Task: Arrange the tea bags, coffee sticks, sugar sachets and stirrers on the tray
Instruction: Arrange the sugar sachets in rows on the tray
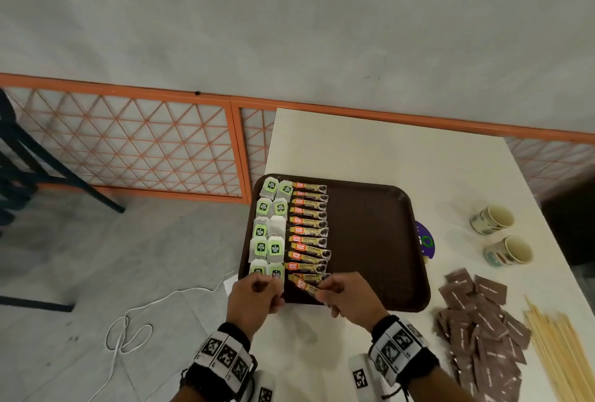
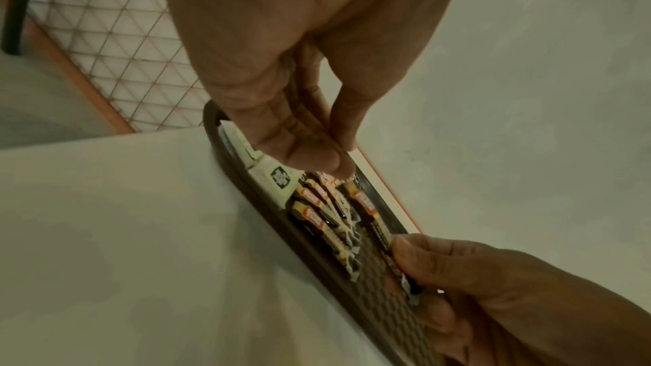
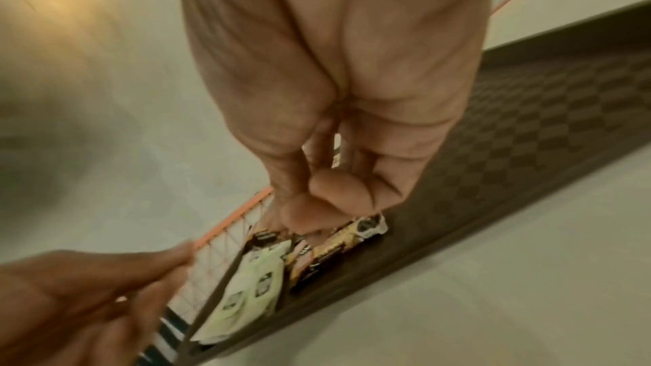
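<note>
A brown tray (image 1: 370,240) lies on the white table. Two columns of green-labelled tea bags (image 1: 269,231) fill its left side, with a column of coffee sticks (image 1: 309,224) beside them. At the near edge my right hand (image 1: 318,293) pinches one orange and brown coffee stick (image 1: 304,285), held slanted just above the tray (image 2: 268,227). The same coffee stick (image 2: 373,219) shows between thumb and fingers in the left wrist view. My left hand (image 1: 273,289) hovers over the nearest tea bags (image 2: 280,180), fingers loosely together and holding nothing.
Brown sugar sachets (image 1: 483,330) lie heaped right of the tray, with wooden stirrers (image 1: 553,347) beside them. Two paper cups (image 1: 492,219) stand further back. A purple item (image 1: 425,240) peeks from under the tray's right rim. The tray's right half is bare.
</note>
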